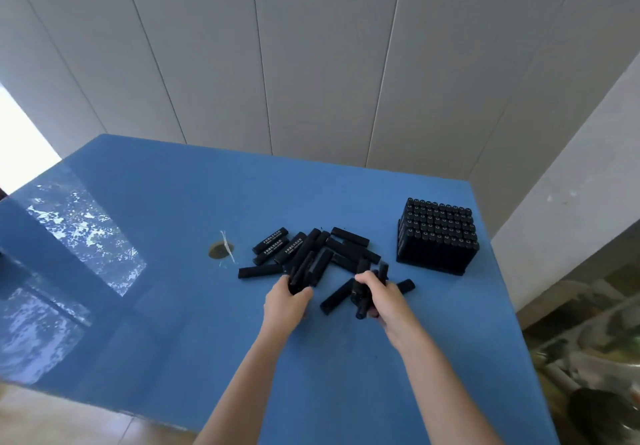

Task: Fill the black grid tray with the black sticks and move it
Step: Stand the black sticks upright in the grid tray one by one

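Note:
A black grid tray [437,261] stands at the right of the blue table, packed with upright black sticks whose round tops show. A loose heap of black sticks [341,250] lies in the middle of the table, some with white print. My left hand [287,304] is closed around a bundle of sticks at the heap's near left side. My right hand [379,294] grips another bundle of sticks at the heap's near right side, their ends poking out above and below the fist. A single stick [334,301] lies between the two hands.
The blue table [173,306] has a small round hole [221,250] with a white scrap left of the heap. A white panelled wall stands behind. The table's right edge drops off to cluttered ground [588,340].

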{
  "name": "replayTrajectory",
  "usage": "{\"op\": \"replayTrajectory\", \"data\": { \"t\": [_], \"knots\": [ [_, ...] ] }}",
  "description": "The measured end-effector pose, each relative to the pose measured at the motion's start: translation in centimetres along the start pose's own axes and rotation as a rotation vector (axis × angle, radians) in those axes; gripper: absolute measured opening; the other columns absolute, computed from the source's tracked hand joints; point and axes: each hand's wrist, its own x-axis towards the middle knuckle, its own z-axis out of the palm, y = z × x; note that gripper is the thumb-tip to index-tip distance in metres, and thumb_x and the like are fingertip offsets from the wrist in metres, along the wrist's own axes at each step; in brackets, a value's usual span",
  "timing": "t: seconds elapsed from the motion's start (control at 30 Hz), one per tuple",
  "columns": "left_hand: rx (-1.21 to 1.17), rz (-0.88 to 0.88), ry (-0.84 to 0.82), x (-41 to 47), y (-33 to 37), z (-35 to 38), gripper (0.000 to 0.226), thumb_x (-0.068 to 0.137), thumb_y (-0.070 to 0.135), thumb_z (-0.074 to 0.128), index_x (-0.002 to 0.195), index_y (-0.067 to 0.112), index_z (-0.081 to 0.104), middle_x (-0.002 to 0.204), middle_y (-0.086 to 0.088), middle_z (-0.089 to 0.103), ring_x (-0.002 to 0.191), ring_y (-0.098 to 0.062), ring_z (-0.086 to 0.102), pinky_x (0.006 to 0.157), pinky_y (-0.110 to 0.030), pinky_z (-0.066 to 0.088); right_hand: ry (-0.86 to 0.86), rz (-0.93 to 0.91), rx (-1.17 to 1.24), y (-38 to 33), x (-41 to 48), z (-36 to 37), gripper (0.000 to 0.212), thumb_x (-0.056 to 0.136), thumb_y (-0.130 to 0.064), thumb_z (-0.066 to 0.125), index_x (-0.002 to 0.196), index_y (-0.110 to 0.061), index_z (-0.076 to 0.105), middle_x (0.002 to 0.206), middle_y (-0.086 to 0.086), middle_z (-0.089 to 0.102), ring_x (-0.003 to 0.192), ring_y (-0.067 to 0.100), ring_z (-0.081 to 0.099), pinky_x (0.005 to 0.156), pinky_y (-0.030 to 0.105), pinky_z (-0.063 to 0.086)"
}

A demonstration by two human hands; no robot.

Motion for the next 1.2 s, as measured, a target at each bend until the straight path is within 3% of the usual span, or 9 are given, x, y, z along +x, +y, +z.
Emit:
{"op": "replayTrajectory", "data": {
  "t": [0.13, 0.27, 0.33, 0.47, 0.73, 0.97, 1.07, 1.13, 1.2],
  "knots": [
    [-0.327, -0.108, -0.088, -1.4, -0.4, -1.6, 0.016, 0.079, -0.004, 0.057, 0.083, 0.008, 0.046, 0.070, -0.008, 0.046, 0.052, -0.019, 0.048, 0.046, -0.024, 0.044, -0.119, 0.040, 0.148, 1.0, -1.2, 1.2, 0.016, 0.085, -0.023, 0.057, 0.084, -0.007, 0.055, 0.071, 0.003, 0.063, 0.050, 0.008, 0.050, 0.051, 0.021, 0.035],
    [-0.434, -0.061, -0.178, -3.1, -0.9, -3.8, 0.015, 0.082, 0.000, 0.062, 0.092, 0.007, 0.054, 0.067, -0.007, 0.049, 0.054, -0.017, 0.050, 0.052, -0.026, 0.043, -0.201, -0.004, 0.204, 1.3, -2.9, 3.2, 0.013, 0.088, -0.018, 0.055, 0.083, -0.006, 0.057, 0.069, 0.005, 0.068, 0.064, 0.010, 0.060, 0.065, 0.025, 0.041],
    [-0.464, -0.079, -0.174, -3.4, -1.3, -4.9, 0.013, 0.085, 0.004, 0.060, 0.097, 0.007, 0.055, 0.068, -0.006, 0.050, 0.056, -0.017, 0.049, 0.054, -0.027, 0.043, -0.214, -0.023, 0.186, 1.4, -3.6, 4.2, 0.013, 0.089, -0.018, 0.055, 0.088, -0.006, 0.056, 0.071, 0.005, 0.068, 0.061, 0.007, 0.060, 0.066, 0.025, 0.042],
    [-0.489, -0.068, -0.156, -4.1, -1.9, -7.7, 0.007, 0.089, 0.009, 0.057, 0.089, 0.009, 0.050, 0.067, -0.003, 0.046, 0.054, -0.015, 0.046, 0.054, -0.026, 0.041, -0.237, -0.065, 0.134, 1.6, -4.9, 7.0, 0.017, 0.089, -0.022, 0.055, 0.093, -0.005, 0.057, 0.073, 0.004, 0.069, 0.057, 0.003, 0.058, 0.065, 0.024, 0.041],
    [-0.525, 0.020, -0.076, -6.3, -4.6, -18.8, 0.017, 0.087, 0.013, 0.061, 0.080, 0.009, 0.046, 0.059, 0.001, 0.040, 0.045, -0.013, 0.039, 0.045, -0.022, 0.034, -0.384, -0.122, 0.108, 1.4, -8.9, 17.0, 0.018, 0.090, -0.025, 0.055, 0.097, -0.010, 0.059, 0.073, -0.002, 0.069, 0.073, 0.004, 0.064, 0.068, 0.024, 0.043],
    [-0.488, -0.003, -0.072, -8.7, -6.3, -30.0, 0.036, 0.076, 0.041, 0.068, 0.084, 0.006, 0.063, 0.051, 0.002, 0.030, 0.042, -0.013, 0.028, 0.042, -0.022, 0.025, -0.502, -0.154, 0.050, 2.4, -13.1, 29.3, 0.016, 0.091, -0.028, 0.053, 0.098, -0.021, 0.066, 0.083, -0.006, 0.071, 0.085, 0.004, 0.066, 0.083, 0.031, 0.045],
    [-0.458, 0.007, -0.092, -9.0, -6.9, -34.3, 0.040, 0.065, 0.043, 0.074, 0.073, 0.009, 0.054, 0.052, 0.002, 0.030, 0.044, -0.012, 0.027, 0.042, -0.021, 0.026, -0.526, -0.167, 0.008, 2.7, -14.3, 34.0, 0.018, 0.091, -0.031, 0.053, 0.098, -0.021, 0.065, 0.091, -0.003, 0.070, 0.092, 0.006, 0.066, 0.091, 0.035, 0.046],
    [-0.422, 0.005, -0.094, -9.2, -7.6, -36.9, 0.039, 0.066, 0.040, 0.075, 0.072, 0.010, 0.050, 0.052, 0.003, 0.033, 0.043, -0.012, 0.030, 0.043, -0.020, 0.029, -0.541, -0.191, -0.036, 2.6, -14.8, 36.7, 0.021, 0.092, -0.032, 0.051, 0.098, -0.016, 0.062, 0.090, -0.006, 0.071, 0.089, 0.002, 0.066, 0.083, 0.027, 0.050],
    [-0.398, 0.014, -0.084, -9.3, -8.2, -38.9, 0.041, 0.069, 0.041, 0.074, 0.076, 0.008, 0.050, 0.054, 0.002, 0.037, 0.043, -0.012, 0.034, 0.043, -0.020, 0.031, -0.547, -0.216, -0.090, 2.2, -15.1, 39.2, 0.020, 0.093, -0.031, 0.049, 0.090, -0.013, 0.059, 0.076, -0.011, 0.066, 0.073, -0.006, 0.063, 0.064, 0.012, 0.046]
  ]
}}
